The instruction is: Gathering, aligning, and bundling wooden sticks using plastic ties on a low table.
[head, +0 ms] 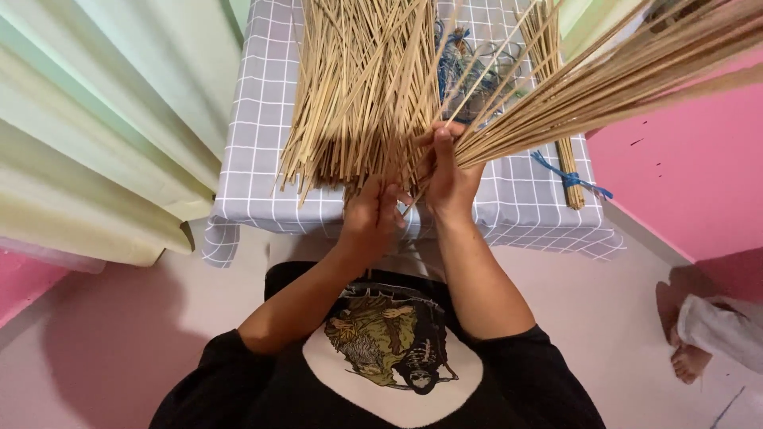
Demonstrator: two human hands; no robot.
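Your right hand (449, 179) is gripping a fan of sticks (604, 87); your left hand (372, 218) is pinching sticks in the pile (358, 95) (on the desk (262, 159)).

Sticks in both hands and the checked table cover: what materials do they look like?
Sticks: thin, straight, pale tan slivers with a matte, dry look and uneven ends; likely split bamboo or similar plant fibre, unfinished. The bunch fanning from the right hand looks the same; the left hand touches the pile's near ends. Table cover: grey with a white grid, hanging in soft folds at the corner; probably cloth, possibly thin vinyl.
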